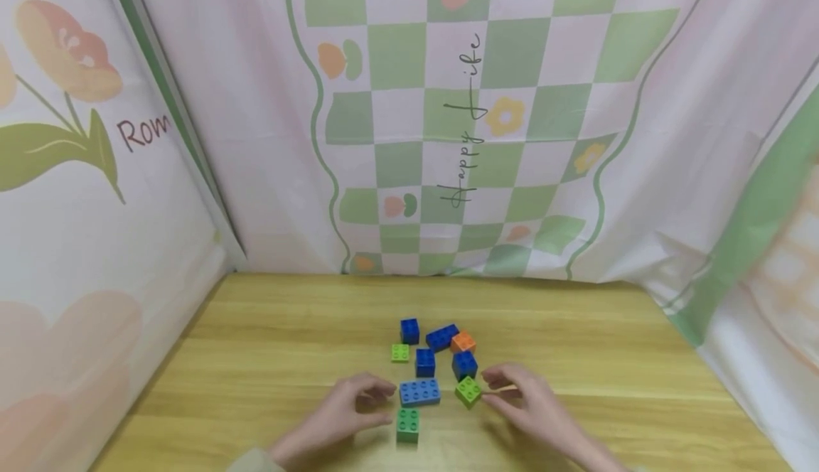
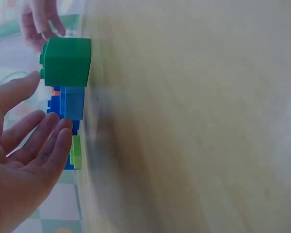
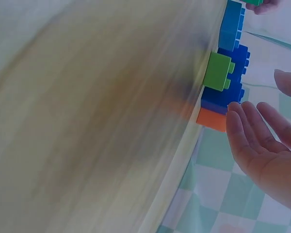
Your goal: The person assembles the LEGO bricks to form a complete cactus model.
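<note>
My left hand (image 1: pixel 353 404) is beside a light blue eight-stud brick (image 1: pixel 419 392) and a green four-stud brick (image 1: pixel 407 425). Its thumb and fingers are spread apart with nothing between them, as the left wrist view shows the hand (image 2: pixel 31 150) too. On the other side, my right hand (image 1: pixel 530 402) has its fingertips right by a lime green brick (image 1: pixel 468 392), which sits turned at an angle. Relaxed fingers and a separate thumb show on that hand (image 3: pixel 266 143) in the right wrist view, holding nothing. A dark blue brick (image 1: pixel 464 365) stands just behind the lime one.
Farther back on the wooden table (image 1: pixel 288 330) are an orange brick (image 1: pixel 463 342), a long dark blue brick (image 1: pixel 442 338), two square dark blue bricks (image 1: pixel 425 362) and a flat lime brick (image 1: pixel 399 353). A patterned curtain (image 1: pixel 397 116) hangs behind the table.
</note>
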`<state>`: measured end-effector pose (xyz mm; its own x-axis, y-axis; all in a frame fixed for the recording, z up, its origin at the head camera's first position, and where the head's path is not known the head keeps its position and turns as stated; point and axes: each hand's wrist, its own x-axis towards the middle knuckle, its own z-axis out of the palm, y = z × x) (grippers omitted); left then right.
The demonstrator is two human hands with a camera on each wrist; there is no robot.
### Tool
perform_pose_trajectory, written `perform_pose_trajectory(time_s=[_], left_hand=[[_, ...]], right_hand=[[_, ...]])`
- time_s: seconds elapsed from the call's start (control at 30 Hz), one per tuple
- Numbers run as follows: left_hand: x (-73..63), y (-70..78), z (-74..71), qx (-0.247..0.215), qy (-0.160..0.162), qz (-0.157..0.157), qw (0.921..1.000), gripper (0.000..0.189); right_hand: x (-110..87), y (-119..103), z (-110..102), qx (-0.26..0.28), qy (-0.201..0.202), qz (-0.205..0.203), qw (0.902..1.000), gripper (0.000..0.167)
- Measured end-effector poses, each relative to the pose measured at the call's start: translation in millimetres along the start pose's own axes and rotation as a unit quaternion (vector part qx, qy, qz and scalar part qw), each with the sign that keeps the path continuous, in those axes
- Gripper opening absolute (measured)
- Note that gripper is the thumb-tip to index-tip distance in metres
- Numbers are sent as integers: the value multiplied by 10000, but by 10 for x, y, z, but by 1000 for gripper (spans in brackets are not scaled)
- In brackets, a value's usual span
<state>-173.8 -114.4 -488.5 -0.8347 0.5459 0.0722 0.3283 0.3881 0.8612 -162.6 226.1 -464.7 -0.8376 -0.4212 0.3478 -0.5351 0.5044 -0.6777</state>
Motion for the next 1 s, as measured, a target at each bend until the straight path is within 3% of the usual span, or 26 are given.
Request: perform_pose_trajectory(time_s=[0.5,0.8,1.0], left_hand=[[3,15,82,-596,-285,-241,9975,41],[29,0,113,-516,-378,-151,9978,42],[38,1,125,-270,-353,18,9990,41]], right_hand=[[133,-138,92,43,-340,166,9993,31],[213,-184,183,-19,-360,-297,9989,27],[266,-198,243,-70,-424,-334,9985,26]])
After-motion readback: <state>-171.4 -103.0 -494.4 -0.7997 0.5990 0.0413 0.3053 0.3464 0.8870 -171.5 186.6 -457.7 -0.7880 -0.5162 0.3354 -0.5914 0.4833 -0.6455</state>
